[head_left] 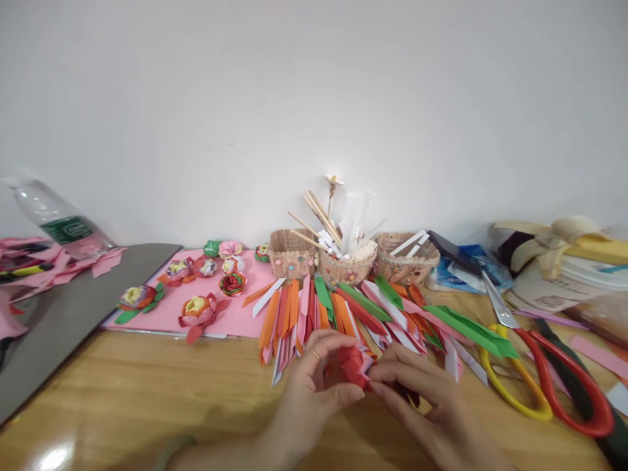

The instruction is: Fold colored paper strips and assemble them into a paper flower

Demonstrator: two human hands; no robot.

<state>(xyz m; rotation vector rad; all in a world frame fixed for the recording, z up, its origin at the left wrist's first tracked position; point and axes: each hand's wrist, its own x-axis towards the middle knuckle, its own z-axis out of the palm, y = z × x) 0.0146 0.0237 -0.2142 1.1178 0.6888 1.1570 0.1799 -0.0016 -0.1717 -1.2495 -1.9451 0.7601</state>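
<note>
A red and pink folded-paper flower [352, 364] is held up between my two hands, just above the wooden table. My left hand [314, 379], with a ring on one finger, curls its fingers and thumb round the flower's left side. At its right edge my right hand [417, 392] pinches the paper between thumb and fingertips. Behind both hands lie many folded paper strips [289, 314] in orange, pink, red, white and green. Finished-looking paper flowers [197, 310] rest on a pink sheet [245, 320] to the left.
Woven baskets [293, 256] stand by the wall, the middle one with sticks and white tubes. Red-handled scissors [564, 373] and yellow-handled scissors [520, 405] lie right, near banana peel [574, 230]. At left are a plastic bottle [66, 222], pink scraps [53, 268] and a grey board [93, 314].
</note>
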